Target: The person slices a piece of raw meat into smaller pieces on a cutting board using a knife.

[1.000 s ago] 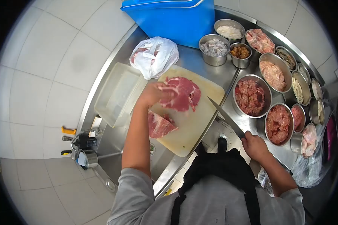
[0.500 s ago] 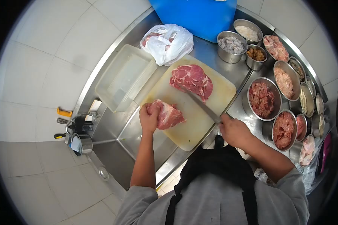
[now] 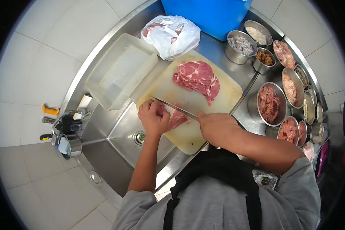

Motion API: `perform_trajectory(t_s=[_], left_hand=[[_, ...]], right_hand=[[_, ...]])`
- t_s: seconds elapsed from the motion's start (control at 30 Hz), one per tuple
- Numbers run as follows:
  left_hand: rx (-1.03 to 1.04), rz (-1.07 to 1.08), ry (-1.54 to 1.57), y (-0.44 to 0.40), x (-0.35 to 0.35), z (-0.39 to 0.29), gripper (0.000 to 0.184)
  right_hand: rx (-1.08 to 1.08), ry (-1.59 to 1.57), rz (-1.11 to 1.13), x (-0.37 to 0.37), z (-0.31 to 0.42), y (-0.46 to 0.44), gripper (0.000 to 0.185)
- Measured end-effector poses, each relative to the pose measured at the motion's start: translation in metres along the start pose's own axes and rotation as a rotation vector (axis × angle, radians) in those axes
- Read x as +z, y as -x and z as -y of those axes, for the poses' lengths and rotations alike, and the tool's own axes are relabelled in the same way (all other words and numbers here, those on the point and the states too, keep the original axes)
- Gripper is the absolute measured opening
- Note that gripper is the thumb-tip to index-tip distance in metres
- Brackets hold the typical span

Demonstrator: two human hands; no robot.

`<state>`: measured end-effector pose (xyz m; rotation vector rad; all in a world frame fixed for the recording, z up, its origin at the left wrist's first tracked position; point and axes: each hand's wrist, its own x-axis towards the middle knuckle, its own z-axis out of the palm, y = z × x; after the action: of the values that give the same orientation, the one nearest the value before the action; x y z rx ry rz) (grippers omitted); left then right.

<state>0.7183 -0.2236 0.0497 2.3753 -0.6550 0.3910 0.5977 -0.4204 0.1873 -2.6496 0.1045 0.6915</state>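
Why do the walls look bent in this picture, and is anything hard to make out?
Head view: wide-lens distortion seems to bow the wall tiles and counter rim, with black corners all round. Head view: pale glare streaks the steel sink. Head view: the knife reads clearly, but the magenta object at far right is dim and soft.

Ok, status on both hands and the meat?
Left hand on smaller meat piece, fingers bent. Right hand gripping knife, blade over that piece, close to left fingers.
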Motion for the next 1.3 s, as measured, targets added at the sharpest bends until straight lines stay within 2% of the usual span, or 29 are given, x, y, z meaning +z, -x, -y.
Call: perform_trajectory(t_s=[0.07,0.23,0.33,0.43,0.53,0.6,0.67,0.73,0.77,0.83,0.93,1.07,1.13,1.27,1.3], left_hand=[[0.007,0.001,0.01,0.0,0.001,0.0,0.03],[0.032,-0.065,0.07,0.001,0.006,0.002,0.032],[0.061,-0.048,0.061,0.0,0.009,0.007,0.035],[0.061,-0.043,0.037,-0.002,0.011,0.007,0.037],[0.072,-0.053,0.034,-0.001,0.01,0.002,0.039],[0.075,-0.084,0.026,-0.001,0.007,0.0,0.037],[0.078,-0.107,0.038,-0.001,0.011,0.0,0.036],[0.08,-0.098,0.044,-0.002,0.016,0.004,0.039],[0.077,-0.094,0.041,-0.001,0.017,0.004,0.039],[0.077,-0.106,0.058,-0.002,0.015,0.002,0.041],[0.051,-0.058,-0.053,-0.005,0.016,-0.001,0.041],[0.045,-0.057,-0.039,0.001,0.011,-0.004,0.038],[0.049,-0.06,-0.023,0.004,0.012,-0.005,0.038],[0.087,-0.12,-0.012,0.002,0.015,-0.001,0.037],[0.08,-0.115,-0.02,0.0,0.013,0.0,0.037]], right_hand=[[0.034,0.008,0.095,-0.004,0.001,0.003,0.023],[0.016,-0.051,0.12,-0.014,0.008,-0.015,0.023],[-0.078,-0.097,0.015,0.008,0.013,-0.061,0.023],[-0.092,-0.102,0.118,0.005,0.023,-0.098,0.021],[-0.087,-0.086,0.008,0.012,0.018,-0.083,0.021],[-0.086,-0.067,0.087,0.012,0.0,-0.049,0.021],[-0.065,-0.046,0.17,0.005,-0.001,-0.027,0.023],[0.14,-0.061,0.178,-0.001,0.005,-0.021,0.025],[0.139,-0.063,0.182,0.006,0.004,-0.03,0.025],[-0.083,-0.107,-0.054,0.021,0.005,-0.06,0.023],[-0.093,-0.07,0.072,0.016,0.014,-0.09,0.024],[-0.133,-0.171,-0.075,0.026,-0.005,-0.064,0.024],[0.103,-0.091,0.329,-0.01,-0.002,-0.026,0.029],[0.065,-0.085,0.273,0.02,-0.007,-0.041,0.029],[-0.006,-0.113,0.213,0.034,-0.011,-0.056,0.028]])
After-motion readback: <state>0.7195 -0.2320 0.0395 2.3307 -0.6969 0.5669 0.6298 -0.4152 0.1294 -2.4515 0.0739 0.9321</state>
